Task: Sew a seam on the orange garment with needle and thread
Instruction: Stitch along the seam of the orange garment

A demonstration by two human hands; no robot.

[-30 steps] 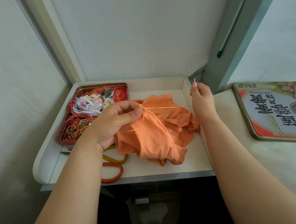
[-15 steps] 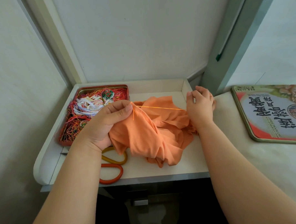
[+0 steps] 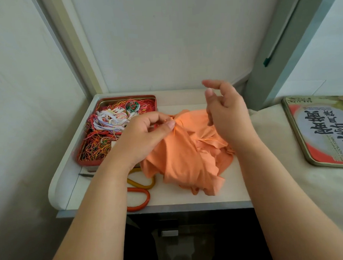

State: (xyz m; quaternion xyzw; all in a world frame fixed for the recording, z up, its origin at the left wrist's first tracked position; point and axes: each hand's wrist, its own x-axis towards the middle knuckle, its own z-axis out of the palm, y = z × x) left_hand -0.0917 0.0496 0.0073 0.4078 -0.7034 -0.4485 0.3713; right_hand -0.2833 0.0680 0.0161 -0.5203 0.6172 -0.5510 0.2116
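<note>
My left hand (image 3: 147,134) fingers pinch a fold of the orange garment (image 3: 187,154); my right hand (image 3: 226,112) hovers beside them, fingers loosely spread, gripping nothing visible.

A crumpled orange garment of thin, soft fabric (image 3: 187,154) lies heaped on the pale tray-like table top, its folds spilling toward the front edge. Its upper left fold is raised and bunched. A fine orange sewing thread (image 3: 210,139) trails slack across the creases on the right side, and a short bit of it shows at the raised fold. The needle cannot be made out
</note>
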